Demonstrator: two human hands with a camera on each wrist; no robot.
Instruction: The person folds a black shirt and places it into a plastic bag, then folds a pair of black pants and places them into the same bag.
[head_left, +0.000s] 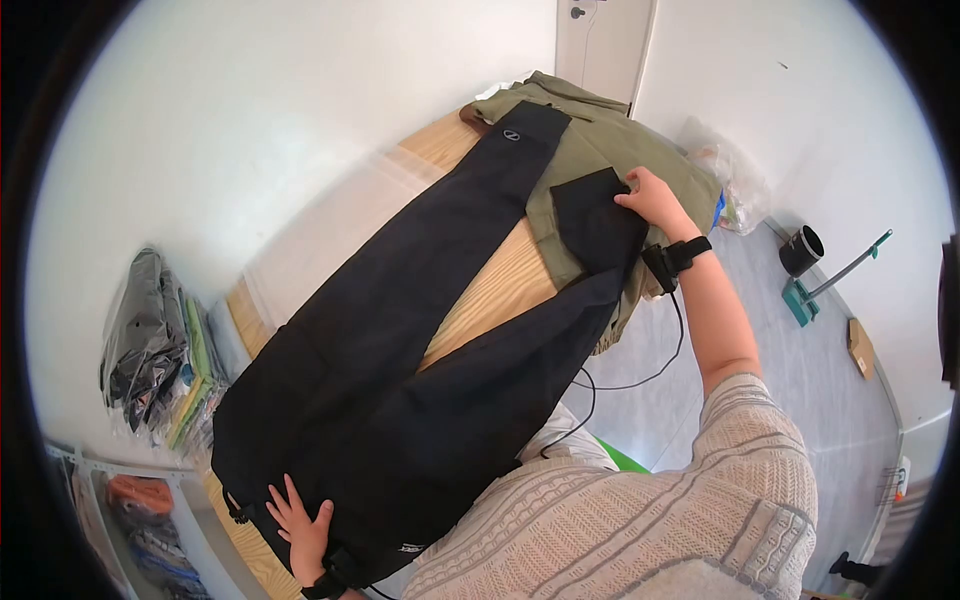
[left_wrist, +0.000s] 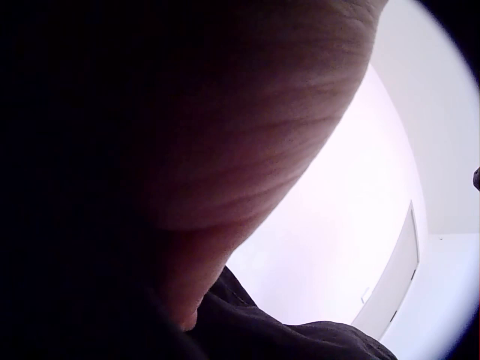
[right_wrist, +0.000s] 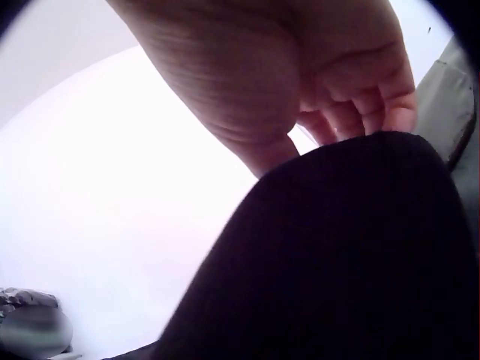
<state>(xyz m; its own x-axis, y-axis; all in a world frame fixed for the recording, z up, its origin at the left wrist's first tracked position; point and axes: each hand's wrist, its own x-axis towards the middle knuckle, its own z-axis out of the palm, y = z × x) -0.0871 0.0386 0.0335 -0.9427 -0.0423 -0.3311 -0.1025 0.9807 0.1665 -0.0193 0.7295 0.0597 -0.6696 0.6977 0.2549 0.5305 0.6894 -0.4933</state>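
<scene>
A pair of black trousers (head_left: 350, 310) lies spread across a wooden table (head_left: 490, 290), waist at the lower left and both legs pointing to the upper right. My left hand (head_left: 303, 528) rests with fingers spread on the fabric near the waist. At the end of the nearer leg, my right hand (head_left: 655, 198) pinches the hem, which is folded and raised. In the right wrist view the fingers (right_wrist: 352, 112) curl behind the edge of the black cloth (right_wrist: 337, 240). The left palm (left_wrist: 277, 135) fills much of the left wrist view, over dark cloth.
An olive-green garment (head_left: 625, 145) lies beneath the leg ends. Bagged clothes (head_left: 150, 340) lean by the left wall, above a shelf (head_left: 180, 480) of folded items. On the floor at right are a black bin (head_left: 800, 250), a green dustpan (head_left: 800, 300) and a clear plastic bag (head_left: 735, 165).
</scene>
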